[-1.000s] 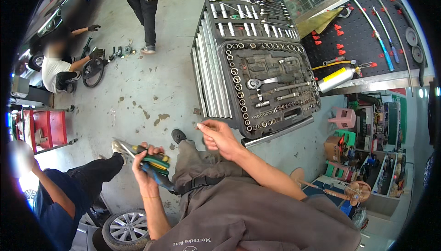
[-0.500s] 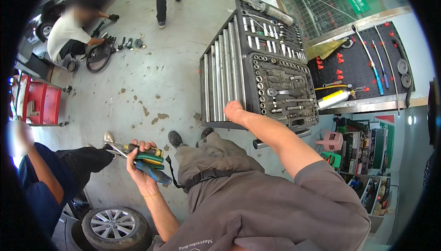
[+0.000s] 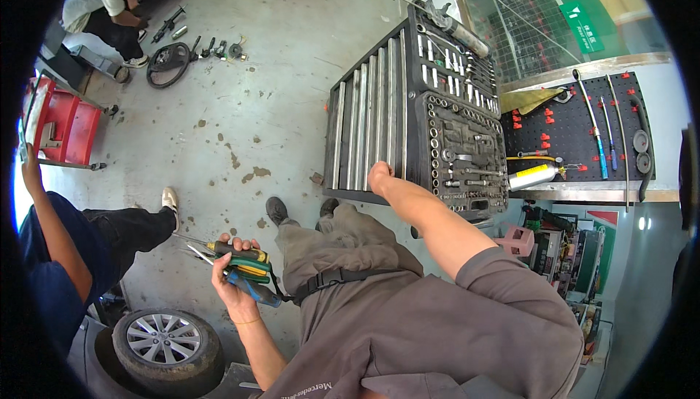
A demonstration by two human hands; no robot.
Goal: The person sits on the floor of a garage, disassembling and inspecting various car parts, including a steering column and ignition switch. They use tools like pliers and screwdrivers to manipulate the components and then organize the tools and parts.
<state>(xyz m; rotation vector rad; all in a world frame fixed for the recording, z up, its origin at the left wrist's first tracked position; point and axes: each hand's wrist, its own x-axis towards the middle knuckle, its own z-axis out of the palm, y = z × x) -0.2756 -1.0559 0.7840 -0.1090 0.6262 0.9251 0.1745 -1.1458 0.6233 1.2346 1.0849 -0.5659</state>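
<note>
A bundle of hand tools with screwdriver-like handles [image 3: 250, 268], coloured yellow-black, green and blue, sits in my closed left hand [image 3: 232, 286]. Thin metal shafts stick out of it to the left; I cannot make out every tool. With the arm stretched forward, my right hand [image 3: 380, 177] has its fingers curled at the front of a black tool cabinet [image 3: 414, 118], at one of the long silver drawer handles [image 3: 370, 136]. On the cabinet's top lies a socket set [image 3: 467, 152] in moulded trays, with a ratchet and rows of sockets.
A grease gun [image 3: 456, 28] lies at the cabinet's far end. Beyond it is a black pegboard [image 3: 583, 125] with long tools. At left are a red cart [image 3: 73, 125], a person in navy [image 3: 55, 268] and a wheel [image 3: 166, 344]. A steering wheel [image 3: 168, 65] lies on the floor.
My view has shifted, so the cabinet appears farther right. The tool bundle has tilted slightly in my left hand. My right hand stays at the drawer fronts. The walking person is farther off.
</note>
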